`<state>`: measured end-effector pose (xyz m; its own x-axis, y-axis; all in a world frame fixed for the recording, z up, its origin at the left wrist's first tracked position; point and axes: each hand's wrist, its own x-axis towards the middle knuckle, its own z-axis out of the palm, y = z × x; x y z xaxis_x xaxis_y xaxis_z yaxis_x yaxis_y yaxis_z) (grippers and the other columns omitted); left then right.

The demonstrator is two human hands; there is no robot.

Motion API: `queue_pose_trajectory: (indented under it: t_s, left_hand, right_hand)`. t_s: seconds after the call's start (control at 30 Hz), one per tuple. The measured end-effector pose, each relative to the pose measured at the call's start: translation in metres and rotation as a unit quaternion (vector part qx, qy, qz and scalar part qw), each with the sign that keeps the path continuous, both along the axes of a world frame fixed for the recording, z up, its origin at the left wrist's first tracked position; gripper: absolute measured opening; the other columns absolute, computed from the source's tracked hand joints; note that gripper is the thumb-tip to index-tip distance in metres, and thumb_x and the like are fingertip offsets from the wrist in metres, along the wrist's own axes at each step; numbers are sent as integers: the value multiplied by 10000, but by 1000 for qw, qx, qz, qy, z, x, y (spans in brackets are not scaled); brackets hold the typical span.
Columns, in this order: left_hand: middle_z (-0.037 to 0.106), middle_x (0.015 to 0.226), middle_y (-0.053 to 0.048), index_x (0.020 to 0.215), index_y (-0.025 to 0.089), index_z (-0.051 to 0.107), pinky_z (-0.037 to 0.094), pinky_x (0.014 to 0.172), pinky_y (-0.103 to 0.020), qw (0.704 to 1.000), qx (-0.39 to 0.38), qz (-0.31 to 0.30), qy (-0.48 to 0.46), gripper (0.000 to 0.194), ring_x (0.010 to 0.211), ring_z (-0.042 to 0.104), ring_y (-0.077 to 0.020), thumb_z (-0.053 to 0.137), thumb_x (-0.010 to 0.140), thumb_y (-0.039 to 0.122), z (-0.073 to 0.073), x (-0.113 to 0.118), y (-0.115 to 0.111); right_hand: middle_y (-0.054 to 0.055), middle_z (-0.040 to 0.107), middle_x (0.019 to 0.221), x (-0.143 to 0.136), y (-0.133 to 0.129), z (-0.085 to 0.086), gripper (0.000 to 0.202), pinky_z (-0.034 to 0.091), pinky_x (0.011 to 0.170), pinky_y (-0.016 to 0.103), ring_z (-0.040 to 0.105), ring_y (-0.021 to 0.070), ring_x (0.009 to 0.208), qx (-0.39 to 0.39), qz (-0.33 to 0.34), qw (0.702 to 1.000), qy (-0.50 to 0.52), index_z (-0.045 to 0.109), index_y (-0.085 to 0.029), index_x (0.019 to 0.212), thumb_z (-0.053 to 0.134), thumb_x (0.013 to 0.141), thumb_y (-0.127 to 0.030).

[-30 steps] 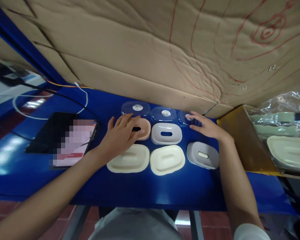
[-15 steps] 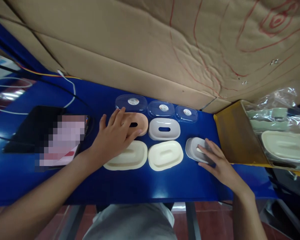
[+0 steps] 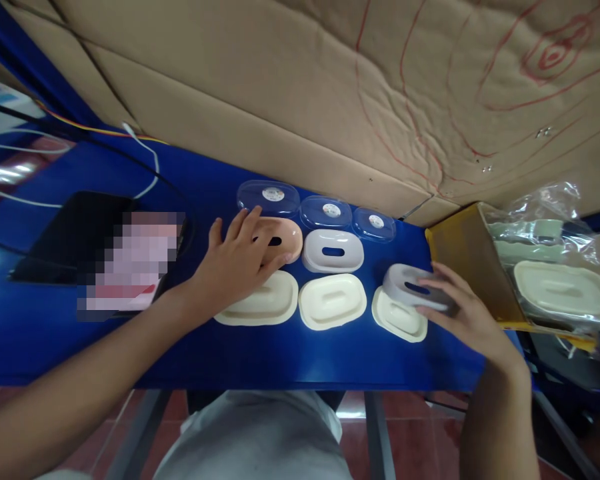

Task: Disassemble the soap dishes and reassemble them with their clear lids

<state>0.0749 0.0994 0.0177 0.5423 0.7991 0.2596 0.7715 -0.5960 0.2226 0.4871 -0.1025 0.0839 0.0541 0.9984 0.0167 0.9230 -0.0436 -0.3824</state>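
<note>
My right hand (image 3: 463, 310) grips a grey oval plastic piece (image 3: 405, 285) with a slot through it, its fingers on the right end. The piece is raised and tilted, partly over a small cream oval tray (image 3: 400, 320). My left hand (image 3: 243, 257) lies spread over a peach slotted oval piece (image 3: 293, 240), hiding much of its left side. Below that hand sits a large cream tray (image 3: 260, 307), partly covered by it. A white slotted piece (image 3: 333, 260) stands in the middle column, above another cream tray (image 3: 333, 301).
Three clear lids (image 3: 325, 213) with round stickers line the back, near a cardboard panel (image 3: 280, 100). At right stands an open carton (image 3: 470, 260) with bagged green and cream plastic pieces. A phone with a blurred screen (image 3: 135, 267) and cables are at left on the blue table (image 3: 290, 367).
My right hand has lifted the grey slotted piece up and off the small cream tray, which now shows. The left hand stays on the peach piece. The whole view has shifted slightly.
</note>
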Motion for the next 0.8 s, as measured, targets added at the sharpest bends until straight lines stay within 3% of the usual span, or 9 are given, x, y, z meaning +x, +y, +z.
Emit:
queue_pose_trajectory:
  t_s: [0.2, 0.33, 0.47, 0.6, 0.7, 0.8]
  left_hand:
    - [412, 1709, -299, 1482, 112, 627, 353, 1208, -784, 1000, 13, 4, 16, 548, 1558, 448, -506, 516, 1090, 478, -1, 1, 0]
    - [411, 1707, -305, 1497, 102, 613, 343, 1209, -792, 1000, 17, 4, 19, 564, 1563, 438, -512, 524, 1086, 479, -4, 1, 0]
    - [404, 1713, -299, 1472, 102, 633, 332, 1214, -789, 1000, 24, -4, 16, 568, 1564, 432, -517, 464, 1105, 500, -5, -1, 0]
    - [398, 1719, -290, 1482, 115, 627, 325, 1221, -782, 1000, 16, -8, 14, 562, 1564, 431, -516, 454, 1104, 493, -4, -3, 0]
    - [403, 1719, -279, 1477, 132, 628, 319, 1229, -779, 1000, 11, -6, 11, 549, 1559, 438, -509, 465, 1095, 490, -4, -3, 1]
    - [401, 1720, -276, 1462, 138, 633, 318, 1232, -781, 1000, 9, -7, 9, 543, 1563, 433, -503, 466, 1089, 497, -5, -3, 2]
  right_hand:
    - [104, 502, 1649, 4, 68, -15, 408, 425, 1273, 598, 456, 345, 1587, 4, 56, 998, 38, 721, -337, 1310, 792, 950, -517]
    - [99, 511, 1602, 0, 86, -35, 328, 432, 1264, 580, 506, 327, 1545, 18, 79, 994, 70, 717, -328, 1261, 767, 956, -435]
    - [85, 474, 1623, -1, 81, -40, 261, 352, 1308, 607, 399, 333, 1615, 53, 64, 994, 69, 706, -330, 1232, 725, 979, -390]
    - [74, 519, 1591, 0, 65, -30, 266, 388, 1297, 579, 492, 325, 1550, 40, 44, 995, 76, 697, -356, 1258, 719, 1006, -438]
    - [76, 482, 1649, 2, 53, -25, 448, 378, 1303, 599, 462, 344, 1575, -17, 38, 997, 64, 638, -395, 1399, 743, 985, -528]
    - [59, 311, 1787, 6, 43, -24, 707, 305, 1328, 654, 303, 382, 1664, -46, -3, 999, 18, 482, -447, 1583, 753, 951, -609]
